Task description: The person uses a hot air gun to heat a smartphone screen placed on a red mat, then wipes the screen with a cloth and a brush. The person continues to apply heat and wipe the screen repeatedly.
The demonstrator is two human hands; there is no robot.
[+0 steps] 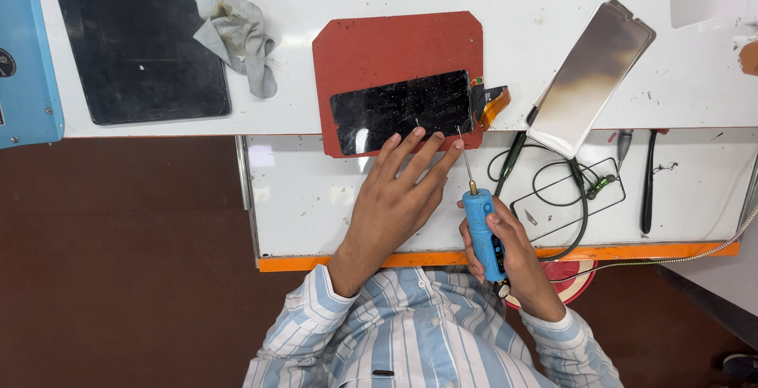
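Observation:
A cracked black phone screen (399,109) lies on a red rubber mat (395,48) on the white bench, with an orange flex cable (493,104) at its right end. My left hand (399,198) lies flat, its fingertips pressing on the screen's near edge. My right hand (505,254) grips a blue pen-shaped power tool (482,230). The tool's thin metal bit (464,155) points up at the screen's lower right corner.
A silvery phone panel (588,76) lies tilted at the right. Below it are a thin frame, a green cable (568,198) and dark hand tools (647,183). A grey rag (237,37) and a black pad (134,37) sit at the upper left, beside a blue machine (24,56).

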